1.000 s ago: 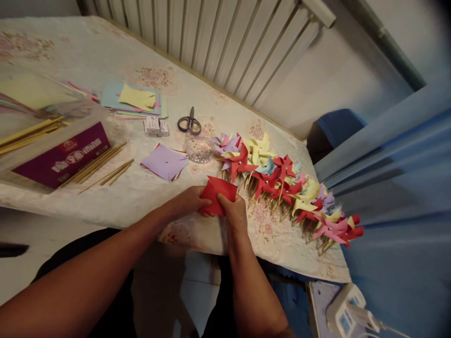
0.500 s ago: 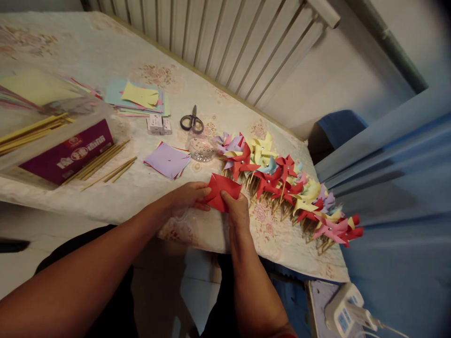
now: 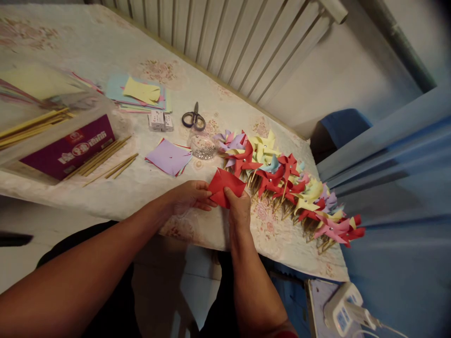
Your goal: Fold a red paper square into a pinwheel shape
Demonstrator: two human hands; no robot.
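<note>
Between my hands is a square sheet of red paper point(image 3: 225, 182), held above the table's front edge. My right hand point(image 3: 240, 209) grips its lower right part, thumb pressed on top and the fingers hidden underneath. At the paper's left corner, my left hand point(image 3: 193, 195) pinches it with thumb and fingers. Just beyond lies a pile of cut paper squares point(image 3: 169, 157), purple on top. A clear dish of small metal fasteners point(image 3: 203, 148) stands beside that pile. Rows of finished paper pinwheels point(image 3: 289, 188) on sticks lie to the right.
Scissors point(image 3: 193, 119) lie behind the dish, near small white boxes point(image 3: 160, 121) and a stack of coloured paper point(image 3: 137, 94). Wooden sticks point(image 3: 105, 157) rest by a plastic box with a purple label point(image 3: 70, 148) at left. A power strip point(image 3: 343, 307) sits at lower right.
The red paper has shifted slightly up and right and is turned a little. Both hands still hold it. The camera view has moved slightly.
</note>
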